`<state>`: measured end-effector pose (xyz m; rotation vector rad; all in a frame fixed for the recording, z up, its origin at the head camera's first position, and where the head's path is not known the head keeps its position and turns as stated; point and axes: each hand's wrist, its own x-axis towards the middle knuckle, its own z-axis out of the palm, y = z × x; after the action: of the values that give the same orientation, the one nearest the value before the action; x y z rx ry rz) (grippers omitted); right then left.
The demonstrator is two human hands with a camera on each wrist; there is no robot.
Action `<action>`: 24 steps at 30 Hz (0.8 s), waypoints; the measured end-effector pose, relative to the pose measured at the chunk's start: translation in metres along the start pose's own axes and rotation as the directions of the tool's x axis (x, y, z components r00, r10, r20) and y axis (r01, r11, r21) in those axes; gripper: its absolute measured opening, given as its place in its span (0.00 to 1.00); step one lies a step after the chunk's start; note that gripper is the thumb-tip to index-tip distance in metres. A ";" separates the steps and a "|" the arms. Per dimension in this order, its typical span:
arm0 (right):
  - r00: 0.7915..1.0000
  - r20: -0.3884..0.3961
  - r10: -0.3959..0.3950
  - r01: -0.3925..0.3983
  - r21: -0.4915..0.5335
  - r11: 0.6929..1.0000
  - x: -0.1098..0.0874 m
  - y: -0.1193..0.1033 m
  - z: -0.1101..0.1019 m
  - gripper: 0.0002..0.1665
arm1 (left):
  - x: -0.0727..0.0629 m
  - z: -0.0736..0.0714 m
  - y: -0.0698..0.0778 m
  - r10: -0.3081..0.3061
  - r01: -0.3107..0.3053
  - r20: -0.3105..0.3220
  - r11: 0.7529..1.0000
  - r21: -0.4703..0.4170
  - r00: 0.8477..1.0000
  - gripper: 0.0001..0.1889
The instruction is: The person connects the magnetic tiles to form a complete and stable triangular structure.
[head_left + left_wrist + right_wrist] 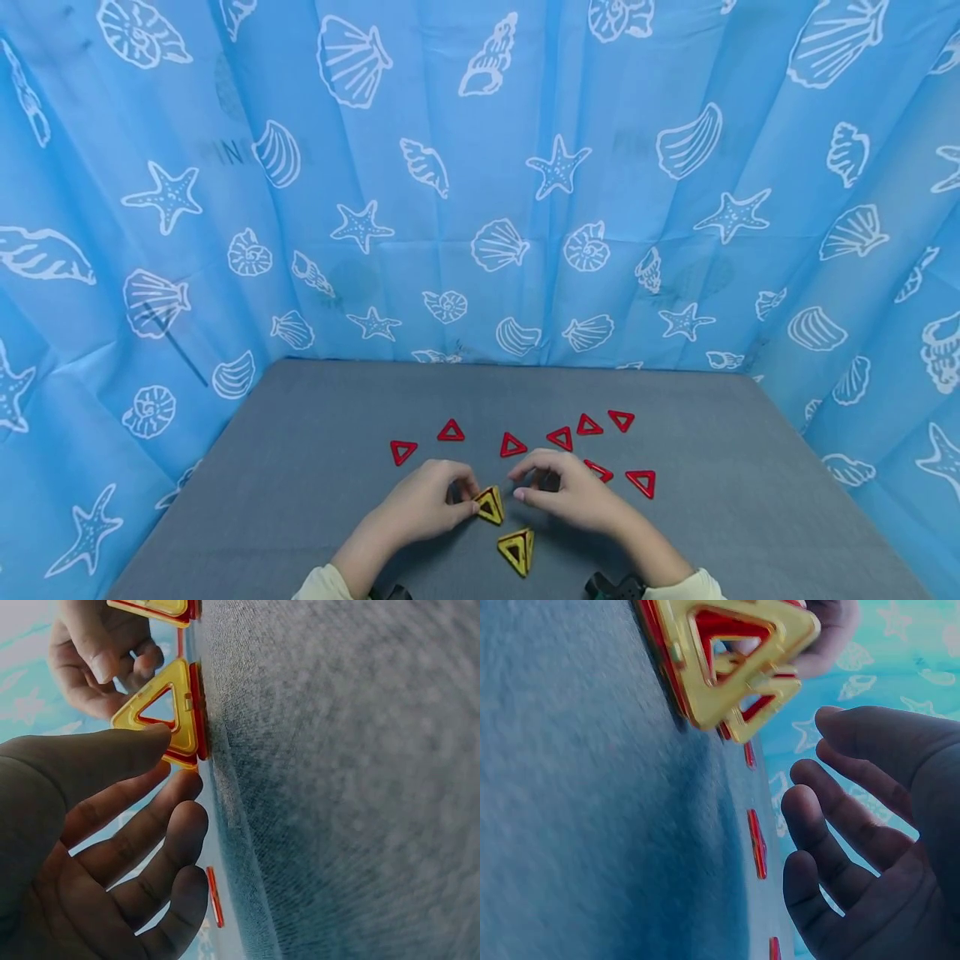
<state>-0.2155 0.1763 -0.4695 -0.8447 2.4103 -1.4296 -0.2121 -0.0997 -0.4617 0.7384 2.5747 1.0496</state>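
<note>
My left hand pinches a small pyramid of yellow and red magnetic triangle tiles that stands on the table. In the left wrist view, the thumb presses the yellow face of this pyramid. Just to the right of it my right hand hovers with bent, relaxed fingers and nothing in them. A second yellow and red pyramid stands nearer the front, between the two forearms. Seen from the right wrist, that second pyramid looms large and partly covers the held one.
Several red triangle tiles lie flat on the grey table, two to the left and the others behind and right of my right hand, such as a red tile. A blue shell-print curtain encloses the table's back and sides.
</note>
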 end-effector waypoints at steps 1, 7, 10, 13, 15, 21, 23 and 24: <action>1.000 -0.007 0.001 -0.001 -0.005 1.000 -0.001 0.001 -0.001 0.15 | 0.000 0.000 0.000 0.001 -0.001 0.003 1.000 -0.004 1.000 0.03; 0.998 -0.062 0.003 -0.006 -0.059 0.998 -0.003 0.005 -0.011 0.15 | 0.001 -0.001 -0.003 0.022 -0.020 0.024 0.998 -0.060 0.999 0.03; 0.997 -0.079 0.014 -0.020 -0.079 0.997 -0.004 0.007 -0.019 0.15 | 0.002 -0.002 -0.006 0.027 -0.024 0.038 0.997 -0.079 0.999 0.03; 0.995 -0.094 0.011 -0.019 -0.083 0.996 -0.007 0.010 -0.026 0.16 | 0.001 -0.002 -0.009 0.034 -0.030 0.043 0.995 -0.093 0.998 0.04; 0.994 -0.113 0.008 -0.018 -0.089 0.996 -0.009 0.011 -0.032 0.16 | 0.001 -0.004 -0.011 0.040 -0.035 0.046 0.994 -0.106 0.998 0.04; 0.987 -0.153 0.042 -0.059 -0.108 0.992 -0.013 0.018 -0.047 0.18 | -0.001 -0.011 -0.015 0.041 -0.037 0.025 0.989 -0.144 0.999 0.04; 0.983 -0.176 0.057 -0.080 -0.128 0.988 -0.015 0.020 -0.052 0.17 | 0.000 -0.014 -0.016 0.040 -0.038 0.007 0.987 -0.155 0.999 0.04; 0.980 -0.192 0.060 -0.089 -0.144 0.986 -0.016 0.021 -0.056 0.17 | 0.001 -0.015 -0.016 0.039 -0.039 -0.002 0.986 -0.160 0.999 0.04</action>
<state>-0.2351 0.2342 -0.4613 -0.6690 2.6891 -1.3669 -0.2249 -0.1175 -0.4623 0.7505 2.4482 1.2503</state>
